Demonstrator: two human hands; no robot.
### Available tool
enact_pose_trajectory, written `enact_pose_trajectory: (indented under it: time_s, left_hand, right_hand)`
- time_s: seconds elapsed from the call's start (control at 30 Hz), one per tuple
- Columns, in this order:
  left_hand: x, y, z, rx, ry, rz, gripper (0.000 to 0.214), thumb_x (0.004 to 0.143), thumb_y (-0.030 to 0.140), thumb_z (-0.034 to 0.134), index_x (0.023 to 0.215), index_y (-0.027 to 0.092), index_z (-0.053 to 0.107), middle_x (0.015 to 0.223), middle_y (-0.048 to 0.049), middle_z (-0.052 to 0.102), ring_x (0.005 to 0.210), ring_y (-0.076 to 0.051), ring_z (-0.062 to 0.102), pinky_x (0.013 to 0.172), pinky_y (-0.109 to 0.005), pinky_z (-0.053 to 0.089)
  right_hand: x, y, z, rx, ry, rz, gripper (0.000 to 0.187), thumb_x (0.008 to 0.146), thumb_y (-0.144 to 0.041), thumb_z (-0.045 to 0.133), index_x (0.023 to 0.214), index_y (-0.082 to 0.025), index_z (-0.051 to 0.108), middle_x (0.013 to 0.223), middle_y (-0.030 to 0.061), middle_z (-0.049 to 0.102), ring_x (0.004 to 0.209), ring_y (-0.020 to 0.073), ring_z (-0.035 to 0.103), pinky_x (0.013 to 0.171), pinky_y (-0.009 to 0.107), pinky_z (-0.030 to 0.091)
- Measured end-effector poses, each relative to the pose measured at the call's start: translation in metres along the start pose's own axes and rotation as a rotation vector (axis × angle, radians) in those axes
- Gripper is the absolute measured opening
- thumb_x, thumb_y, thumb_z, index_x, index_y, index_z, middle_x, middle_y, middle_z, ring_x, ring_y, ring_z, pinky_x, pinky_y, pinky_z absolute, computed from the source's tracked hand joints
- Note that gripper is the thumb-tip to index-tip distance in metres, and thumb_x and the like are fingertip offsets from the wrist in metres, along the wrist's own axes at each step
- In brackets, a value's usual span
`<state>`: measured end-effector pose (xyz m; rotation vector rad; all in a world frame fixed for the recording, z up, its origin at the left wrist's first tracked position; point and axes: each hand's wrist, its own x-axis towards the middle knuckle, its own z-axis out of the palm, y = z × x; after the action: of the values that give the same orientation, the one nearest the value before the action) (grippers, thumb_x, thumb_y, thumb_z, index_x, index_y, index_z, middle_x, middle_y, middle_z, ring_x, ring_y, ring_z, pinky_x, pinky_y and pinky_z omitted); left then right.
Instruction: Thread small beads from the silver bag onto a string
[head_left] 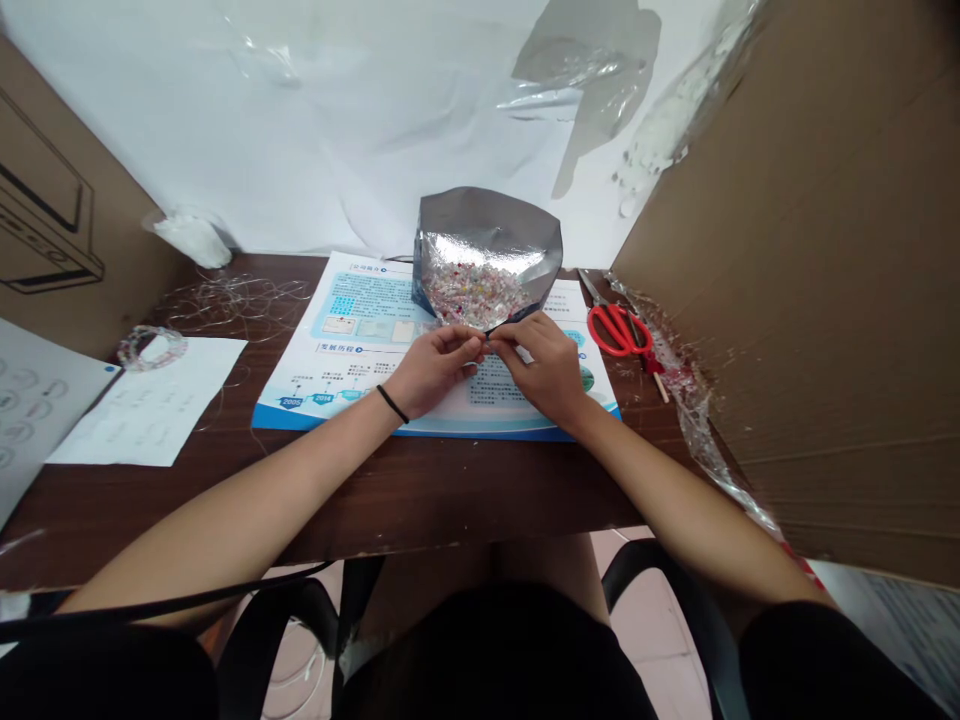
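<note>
My left hand point(439, 367), with a black band at the wrist, and my right hand point(546, 365) meet fingertip to fingertip over a printed sheet. Both are closed in a pinch, and whatever lies between the fingertips is too small to make out. Just beyond them, an opened silver-lined pouch point(491, 225) holds many small beads point(476, 290), mostly clear, pink and red. Beneath the hands, the blue and white printed sheet point(352, 350) lies flat on the dark table.
Red-handled scissors point(619, 330) lie at the right beside crumpled clear plastic point(694, 410). On the left are a beaded bracelet point(150, 348), a white paper point(142, 420) and tangled clear thread point(232, 300). Cardboard walls point(847, 250) flank the dark table point(420, 490).
</note>
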<state>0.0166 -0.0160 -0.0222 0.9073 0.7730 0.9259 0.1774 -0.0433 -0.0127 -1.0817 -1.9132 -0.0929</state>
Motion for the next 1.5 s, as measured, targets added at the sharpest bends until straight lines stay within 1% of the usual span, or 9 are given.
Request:
enact_pose_trajectory:
  time_s: [0.1,0.3,0.47,0.77,0.97,1.2,1.37,1.5]
  left_hand:
    - [0.0000,0.0004,-0.0020,-0.048,-0.029,-0.003,0.017,0.065,0.019,0.072,0.079,0.017,0.062,0.074,0.0006,0.063,0.071,-0.007,0.058,0.067,-0.022,0.046]
    - [-0.0010,0.0018,-0.0008,-0.048,-0.045,0.000,0.015,0.070,0.019,0.069,0.084,0.017,0.065,0.077,-0.0004,0.064,0.075,-0.008,0.060,0.073,-0.025,0.048]
    - [-0.0013,0.0018,-0.0007,-0.045,-0.052,-0.033,0.010,0.071,0.022,0.069,0.079,0.017,0.066,0.075,-0.0009,0.064,0.071,-0.007,0.059,0.072,-0.024,0.047]
    - [-0.0021,0.0023,-0.0004,0.050,-0.091,-0.023,0.018,0.070,0.032,0.069,0.075,0.016,0.065,0.074,-0.0011,0.062,0.071,-0.007,0.056,0.073,-0.025,0.046]
    - [-0.0030,0.0027,0.0015,0.059,-0.072,-0.028,0.020,0.069,0.034,0.070,0.073,0.015,0.065,0.074,-0.0018,0.062,0.070,-0.007,0.056,0.071,-0.024,0.046]
    - [-0.0028,0.0018,0.0009,0.066,-0.057,-0.019,0.022,0.068,0.036,0.071,0.074,0.015,0.066,0.073,-0.0026,0.063,0.070,-0.009,0.057,0.070,-0.026,0.047]
    - [-0.0019,-0.0023,0.0005,0.104,-0.051,0.040,0.023,0.069,0.038,0.070,0.074,0.016,0.064,0.072,-0.0016,0.062,0.068,-0.009,0.056,0.069,-0.026,0.046]
    - [-0.0045,-0.0037,0.0045,0.257,-0.015,0.160,0.028,0.072,0.042,0.066,0.068,0.015,0.061,0.061,0.0006,0.057,0.056,-0.007,0.050,0.059,-0.024,0.043]
  right_hand:
    - [0.0002,-0.0028,-0.0002,-0.015,0.008,-0.010,0.015,0.088,-0.025,0.049,0.080,-0.021,0.061,0.074,0.0017,0.064,0.075,0.0144,0.053,0.070,0.029,0.045]
    - [0.0012,-0.0045,-0.0012,-0.039,0.037,-0.021,0.015,0.088,-0.025,0.048,0.079,-0.020,0.059,0.074,0.0030,0.063,0.076,0.0148,0.052,0.072,0.030,0.045]
    - [0.0013,-0.0037,-0.0015,-0.063,0.057,-0.018,0.014,0.088,-0.025,0.048,0.079,-0.021,0.058,0.074,0.0027,0.063,0.076,0.0150,0.053,0.072,0.031,0.044]
    - [0.0006,-0.0043,-0.0008,-0.052,0.047,-0.019,0.014,0.087,-0.026,0.049,0.078,-0.020,0.058,0.073,0.0024,0.063,0.076,0.0148,0.053,0.073,0.031,0.043]
    - [0.0003,-0.0034,0.0001,-0.053,0.013,-0.005,0.015,0.087,-0.027,0.049,0.077,-0.021,0.058,0.073,0.0014,0.062,0.077,0.0143,0.053,0.074,0.030,0.042]
    - [-0.0007,-0.0016,0.0010,-0.044,0.000,-0.030,0.014,0.087,-0.026,0.050,0.080,-0.021,0.060,0.074,0.0010,0.065,0.077,0.0143,0.053,0.076,0.030,0.041]
    - [-0.0011,-0.0010,0.0009,-0.034,-0.059,-0.014,0.013,0.086,-0.026,0.051,0.083,-0.023,0.063,0.078,0.0001,0.068,0.078,0.0147,0.055,0.078,0.032,0.040]
    - [-0.0014,-0.0009,0.0014,-0.028,-0.116,0.014,0.013,0.086,-0.028,0.052,0.085,-0.023,0.064,0.079,0.0002,0.068,0.078,0.0154,0.056,0.077,0.032,0.039]
